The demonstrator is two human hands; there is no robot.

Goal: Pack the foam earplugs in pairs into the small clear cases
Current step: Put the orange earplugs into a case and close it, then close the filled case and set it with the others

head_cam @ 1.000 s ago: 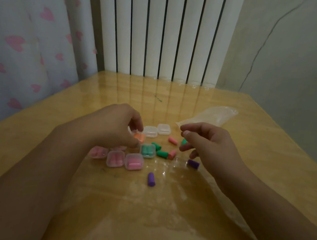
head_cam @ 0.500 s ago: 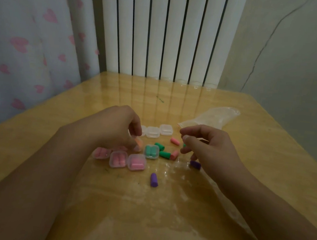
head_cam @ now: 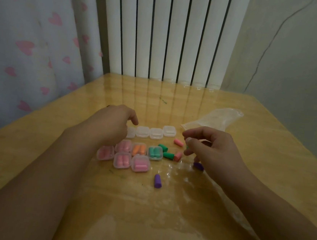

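Note:
Several small clear cases hold earplug pairs: pink ones (head_cam: 122, 160), an orange pair (head_cam: 139, 149) and a green pair (head_cam: 155, 153). A row of empty cases (head_cam: 156, 133) lies behind them. My left hand (head_cam: 113, 124) hovers over the left end of that row with loosely curled fingers, holding nothing. My right hand (head_cam: 212, 148) hangs to the right, thumb and fingers pinched together; a bit of a green earplug (head_cam: 187, 147) shows under the thumb. Loose green earplugs (head_cam: 168, 155), pink earplugs (head_cam: 178, 141) and purple earplugs (head_cam: 157, 180) lie between my hands.
A glossy wooden table (head_cam: 161, 220) carries everything. A crumpled clear plastic bag (head_cam: 217, 119) lies at the back right, just behind my right hand. A white radiator (head_cam: 170, 31) and a heart-patterned curtain (head_cam: 27, 44) stand behind the table.
My left hand let go of the orange-filled case, which now sits beside the green-filled one, and moved back to the empty cases. My right hand has barely moved.

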